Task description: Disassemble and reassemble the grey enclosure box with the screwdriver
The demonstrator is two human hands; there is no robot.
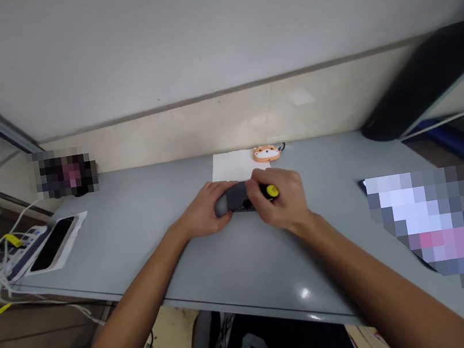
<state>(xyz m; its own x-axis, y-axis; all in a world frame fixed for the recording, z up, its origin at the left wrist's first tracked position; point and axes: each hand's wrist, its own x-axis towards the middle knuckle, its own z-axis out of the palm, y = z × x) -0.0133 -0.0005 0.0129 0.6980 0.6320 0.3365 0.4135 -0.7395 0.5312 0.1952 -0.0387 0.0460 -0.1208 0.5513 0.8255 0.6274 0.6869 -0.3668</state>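
Note:
A dark grey rounded device [238, 196] is held at its left end by my left hand [206, 208], with the thumb in front and the fingers behind. Its exact kind cannot be made out. My right hand [281, 194] is closed around a screwdriver [272, 192] with a black handle and a yellow end cap, over the device's right part. The tip is hidden by the hand, so its contact with the device cannot be seen. Just behind lies a white sheet of paper [233, 165], and an orange animal-faced case [266, 153] with a dark strap rests by its right corner.
On the grey desk [133, 212], a phone [56, 244] lies on white paper at left, beside a power strip [29, 251] with tangled cables. A blurred-out screen [435, 225] is at right. A dark cylinder [414, 83] leans at the back right against the wall.

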